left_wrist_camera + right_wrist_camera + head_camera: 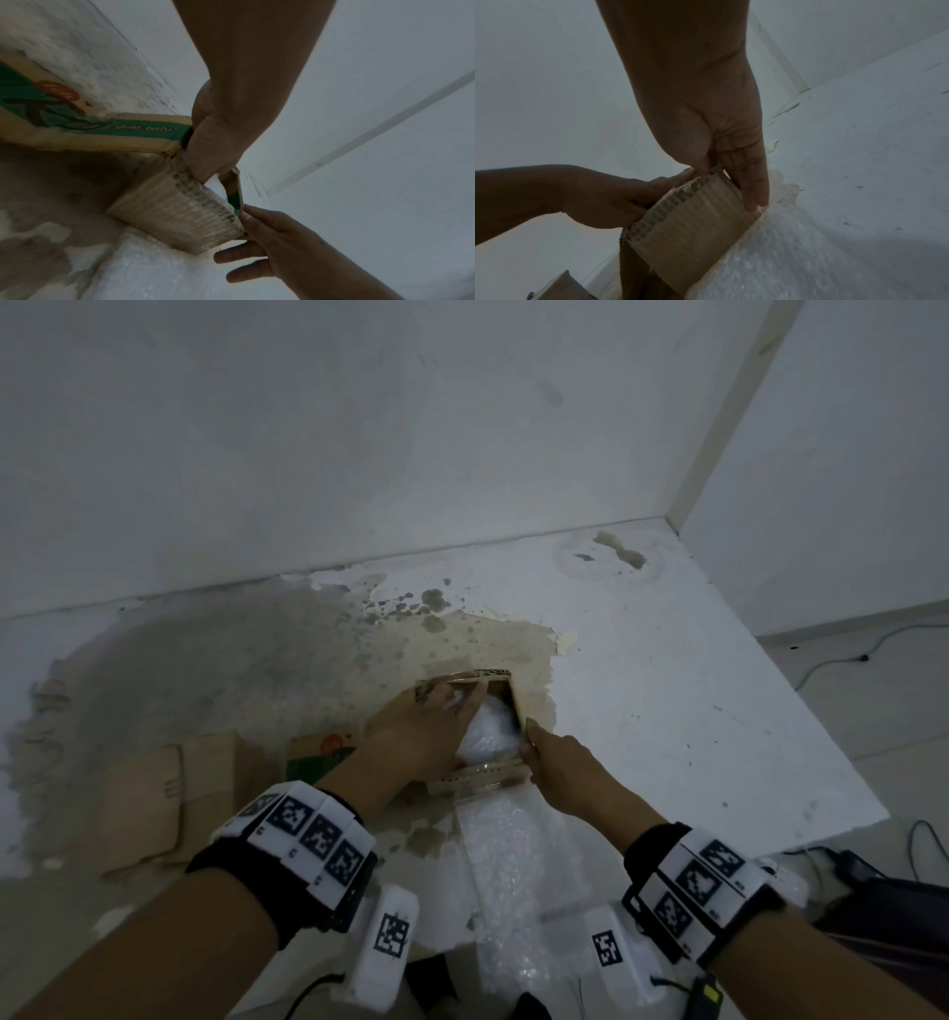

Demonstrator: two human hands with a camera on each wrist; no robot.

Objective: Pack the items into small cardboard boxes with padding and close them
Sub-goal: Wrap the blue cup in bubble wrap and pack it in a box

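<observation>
At the far left of the stained white table [667, 670] lies a flattened piece of cardboard [149, 809], and just right of it a printed box [321, 752] with green and orange markings, its side reading "gula batu" in the left wrist view. Next comes the left hand [416, 731], which reaches over the near left corner of the small cardboard box [464, 679] standing open near the middle of the table. Its fingers are stretched forward and pressed down on the white wrapped item [490, 731] that fills the inside of the box; the hand is not curled round anything that can be seen. A strip of bubble wrap [506, 855] runs from under the near wall of the box toward the person and hangs over the table's front edge. The right hand [560, 762] is at the box's near right corner, with the thumb on the inner side of the right-hand flap and the fingers laid along its outer face, pinching the cardboard between them. To the far right, cables [842, 654] lie on the floor.
</observation>
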